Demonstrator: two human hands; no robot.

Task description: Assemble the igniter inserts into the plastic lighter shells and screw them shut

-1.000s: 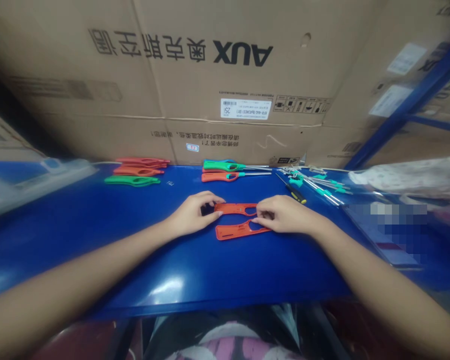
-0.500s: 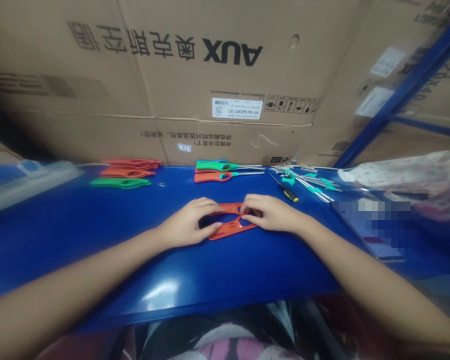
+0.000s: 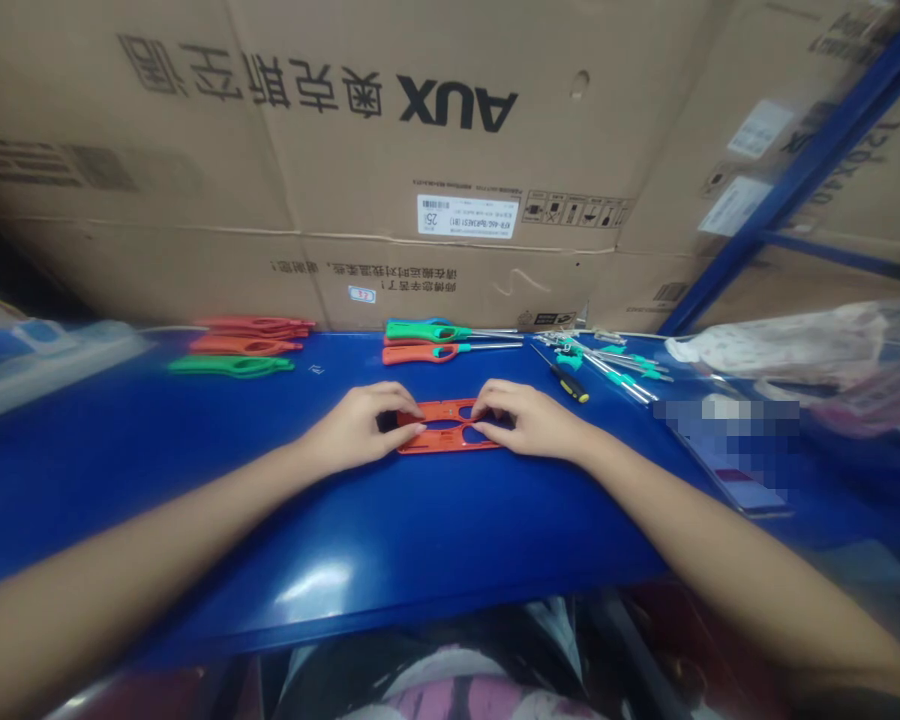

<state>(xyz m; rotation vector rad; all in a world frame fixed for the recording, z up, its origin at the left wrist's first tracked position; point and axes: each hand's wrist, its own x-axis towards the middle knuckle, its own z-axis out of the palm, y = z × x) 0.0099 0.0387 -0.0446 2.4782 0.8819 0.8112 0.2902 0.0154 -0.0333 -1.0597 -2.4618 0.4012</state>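
Two orange plastic handle shells (image 3: 446,428) lie side by side, touching, on the blue table (image 3: 390,540). My left hand (image 3: 356,425) pinches their left end, fingers curled on the plastic. My right hand (image 3: 529,418) presses and grips their right end, near the finger holes. Both hands rest on the table surface.
Assembled lighters, green and orange (image 3: 435,342), lie behind the shells. More orange and green shells (image 3: 240,345) sit at the back left. A black-and-yellow screwdriver (image 3: 566,378) and several metal tubes with teal parts (image 3: 619,365) are at the back right. Big cardboard boxes (image 3: 390,150) wall the rear.
The two shells lay apart and at an angle a second ago. My hands have drawn them together so they now sit parallel and touching.
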